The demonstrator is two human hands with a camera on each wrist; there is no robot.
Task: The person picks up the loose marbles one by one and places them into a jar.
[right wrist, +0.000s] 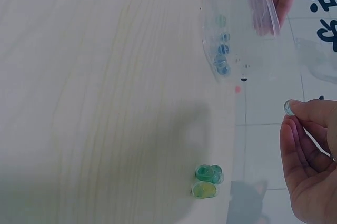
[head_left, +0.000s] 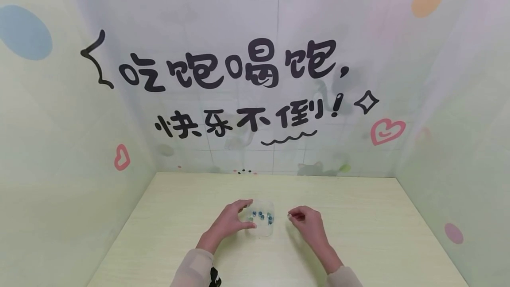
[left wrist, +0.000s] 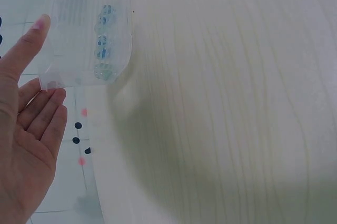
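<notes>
1. The square box of clear plastic (head_left: 263, 205) stands on the pale wood-grain desk (head_left: 159, 234), around the middle from left to right. Several blue and greenish glass marbles (head_left: 260, 215) lie on its floor.
2. The left hand (head_left: 229, 221) grasps this box at its left side, with the thumb toward the near side and the fingers toward the far side. I think this hold is for keeping the light box steady, and it leaves the top and the right side free.
3. The right hand (head_left: 311, 227) is to the right of the box, apart from it, and pinches one small clear marble (right wrist: 288, 108) between thumb and fingertips. Such a small round thing probably needs this fine pinch, because it could roll away easily.
4. In the right wrist view, a small group of green and yellow glass marbles (right wrist: 205, 173) rests on the desk, to the right of the box. They lie close together, perhaps to be within easy reach of this hand.
</notes>
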